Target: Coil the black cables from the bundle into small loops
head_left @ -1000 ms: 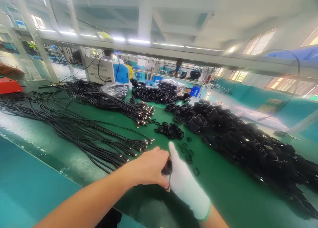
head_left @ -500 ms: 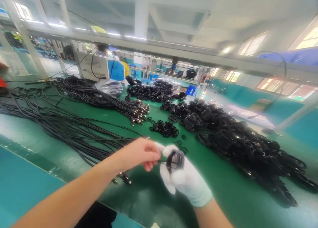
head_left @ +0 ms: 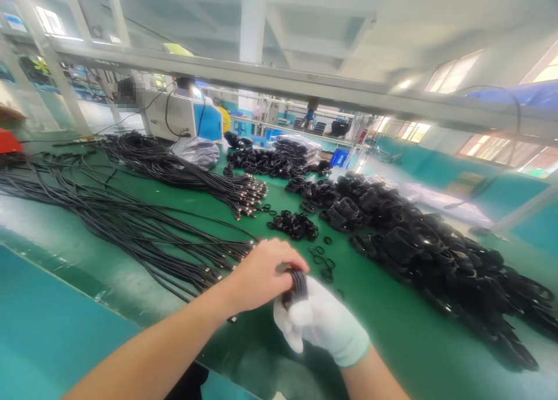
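A small coil of black cable (head_left: 297,285) is held between my two hands over the green table mat. My right hand (head_left: 320,318), in a white glove, is closed around the coil from below and the right. The bare left hand (head_left: 264,275) grips the coil's upper left side, thumb and fingers closed on it. Part of the coil is hidden behind the fingers. Just beyond the hands lies a heap of small black rings (head_left: 294,224), with a few loose black rings (head_left: 320,254) to its right.
Long loose black cables (head_left: 131,225) spread across the table's left side. Behind them rests a bundle of cables (head_left: 174,164) with metal connectors. A large pile of coiled cables (head_left: 414,243) covers the right. At the back stands a white-and-blue machine (head_left: 183,116); a metal beam (head_left: 261,77) crosses above.
My left hand has moved right and closed on the coil; before, it was beside it with the fingers off the coil's body. The coil has turned slightly in the gloved hand.
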Demonstrator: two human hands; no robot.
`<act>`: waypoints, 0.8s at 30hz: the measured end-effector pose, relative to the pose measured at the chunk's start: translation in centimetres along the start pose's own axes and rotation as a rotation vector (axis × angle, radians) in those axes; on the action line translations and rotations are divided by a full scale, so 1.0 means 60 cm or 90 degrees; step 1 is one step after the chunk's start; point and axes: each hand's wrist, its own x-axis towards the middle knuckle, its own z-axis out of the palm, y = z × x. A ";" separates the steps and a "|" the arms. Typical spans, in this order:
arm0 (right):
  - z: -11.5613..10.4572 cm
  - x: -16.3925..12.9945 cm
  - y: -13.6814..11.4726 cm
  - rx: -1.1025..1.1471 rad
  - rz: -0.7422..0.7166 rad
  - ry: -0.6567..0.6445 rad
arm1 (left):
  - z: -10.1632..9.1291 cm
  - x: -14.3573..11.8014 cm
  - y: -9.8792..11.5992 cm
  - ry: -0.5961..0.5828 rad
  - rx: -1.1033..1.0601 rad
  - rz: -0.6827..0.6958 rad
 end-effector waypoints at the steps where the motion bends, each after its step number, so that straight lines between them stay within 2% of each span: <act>1: -0.001 0.001 0.003 0.029 0.009 -0.002 | 0.003 0.002 -0.003 0.010 0.010 -0.002; 6: -0.003 0.008 0.004 0.185 0.061 0.000 | 0.018 0.004 -0.025 0.069 -0.034 -0.063; 10: 0.002 0.010 0.003 0.239 0.036 -0.011 | 0.024 0.004 -0.029 0.086 -0.076 -0.082; 14: 0.007 0.012 0.006 0.245 0.017 0.049 | 0.017 0.006 -0.031 0.110 -0.085 -0.119; 16: 0.010 0.013 0.006 0.255 0.026 0.083 | 0.004 0.006 -0.038 0.077 -0.080 -0.110; 17: 0.012 0.013 0.005 0.272 0.041 0.088 | -0.004 0.005 -0.043 0.035 -0.099 -0.098; 20: 0.017 0.016 0.000 0.311 0.110 0.048 | -0.025 0.003 -0.058 -0.111 -0.260 -0.077; 21: 0.018 0.018 -0.001 0.303 0.124 0.038 | -0.028 0.003 -0.062 -0.133 -0.307 -0.084; 22: 0.018 0.020 -0.002 0.278 0.124 0.047 | -0.029 0.004 -0.064 -0.131 -0.323 -0.095; 24: 0.017 0.025 -0.002 0.169 0.080 0.138 | -0.025 0.007 -0.063 -0.080 -0.247 -0.133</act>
